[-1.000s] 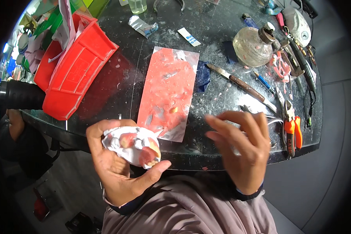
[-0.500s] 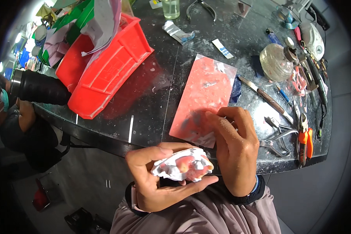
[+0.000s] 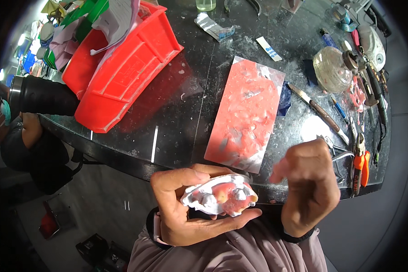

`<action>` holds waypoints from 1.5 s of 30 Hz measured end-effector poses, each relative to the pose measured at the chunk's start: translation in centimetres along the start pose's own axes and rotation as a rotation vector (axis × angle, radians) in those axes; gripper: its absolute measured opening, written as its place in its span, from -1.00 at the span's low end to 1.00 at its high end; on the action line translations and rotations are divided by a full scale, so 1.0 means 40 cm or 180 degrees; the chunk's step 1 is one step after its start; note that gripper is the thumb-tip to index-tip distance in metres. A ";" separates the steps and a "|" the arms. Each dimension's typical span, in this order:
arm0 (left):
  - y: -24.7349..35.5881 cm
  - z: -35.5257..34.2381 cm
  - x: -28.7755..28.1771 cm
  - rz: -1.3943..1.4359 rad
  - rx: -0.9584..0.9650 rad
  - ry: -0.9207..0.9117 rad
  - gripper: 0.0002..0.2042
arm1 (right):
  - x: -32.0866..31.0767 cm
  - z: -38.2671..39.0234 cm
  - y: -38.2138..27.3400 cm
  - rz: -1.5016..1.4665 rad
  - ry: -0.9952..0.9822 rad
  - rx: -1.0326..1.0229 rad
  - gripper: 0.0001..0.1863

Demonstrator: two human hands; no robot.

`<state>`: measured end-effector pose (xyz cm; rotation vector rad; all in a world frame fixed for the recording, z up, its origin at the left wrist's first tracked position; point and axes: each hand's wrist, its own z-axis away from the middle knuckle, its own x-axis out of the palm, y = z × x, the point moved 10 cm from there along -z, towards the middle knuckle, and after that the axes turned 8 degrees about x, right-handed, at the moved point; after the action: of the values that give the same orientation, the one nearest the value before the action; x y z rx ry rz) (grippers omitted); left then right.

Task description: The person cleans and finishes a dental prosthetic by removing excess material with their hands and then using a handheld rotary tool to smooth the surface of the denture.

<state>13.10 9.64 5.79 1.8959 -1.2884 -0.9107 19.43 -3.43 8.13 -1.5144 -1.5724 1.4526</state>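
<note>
In my left hand (image 3: 181,208) is a white plaster dental model (image 3: 206,201) with pink patches, held over the table's near edge between thumb and fingers. My right hand (image 3: 310,186) is raised to the right of the model, apart from it. Its fingers are curled together and the fingertips are smeared by motion, so anything between them cannot be made out. Beyond both hands lies a flat rectangular plate (image 3: 245,115) spread with pink material, bare and greyish at its near end.
On the left stand a large red bin (image 3: 133,68) with papers and a black bottle (image 3: 47,96). To the right are a wooden-handled knife (image 3: 319,113), orange-handled pliers (image 3: 361,165) and a round glass burner (image 3: 333,70). A crumpled foil tube (image 3: 213,27) lies farther back.
My right hand has lifted off the pink-covered plate and moved right and toward me. The left hand with the model has shifted slightly right.
</note>
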 end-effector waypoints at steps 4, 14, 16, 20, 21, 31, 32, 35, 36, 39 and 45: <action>-0.017 0.014 0.002 0.0081 -0.0173 0.0076 -0.19 | -0.018 0.011 0.013 -0.0501 -0.0050 0.0229 -0.77; -0.023 0.007 0.018 0.0194 -0.0622 -0.0094 0.00 | -0.056 0.012 -0.003 -0.0236 0.0148 -0.0433 -0.79; -0.024 0.019 0.009 0.0454 -0.0923 0.0262 -0.01 | -0.053 0.017 0.001 -0.0469 0.0219 -0.0252 -0.78; -0.045 0.023 0.022 0.0677 -0.0871 0.0117 -0.07 | -0.059 0.019 0.011 -0.0534 0.0224 -0.0140 -0.77; -0.049 0.027 0.026 0.0808 -0.1028 0.0127 -0.07 | -0.063 0.018 0.013 -0.0543 0.0125 -0.0202 -0.76; -0.075 0.049 0.050 0.1923 -0.1535 0.0364 -0.05 | -0.050 0.022 0.011 -0.0409 -0.0256 -0.0021 -0.81; -0.071 0.050 0.052 0.1922 -0.1605 0.0339 -0.05 | -0.053 0.022 0.011 -0.0444 -0.0193 -0.0023 -0.81; -0.058 0.058 0.054 0.1960 -0.1902 0.0401 -0.04 | -0.062 0.026 0.016 -0.0529 -0.0044 -0.0005 -0.81; -0.061 0.060 0.056 0.1953 -0.1838 0.0376 -0.04 | -0.064 0.027 0.019 -0.0525 -0.0023 0.0007 -0.81; -0.063 0.069 0.055 0.2050 -0.2001 0.0630 -0.05 | -0.068 0.027 0.020 -0.0482 -0.0094 0.0086 -0.82; -0.059 0.068 0.072 0.2040 -0.2014 0.0582 -0.14 | -0.063 0.026 0.011 -0.0617 -0.0308 -0.0005 -0.83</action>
<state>12.75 7.25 1.86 0.9632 -1.1958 -0.6679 19.27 -6.18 8.17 -1.2695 -1.7250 1.4323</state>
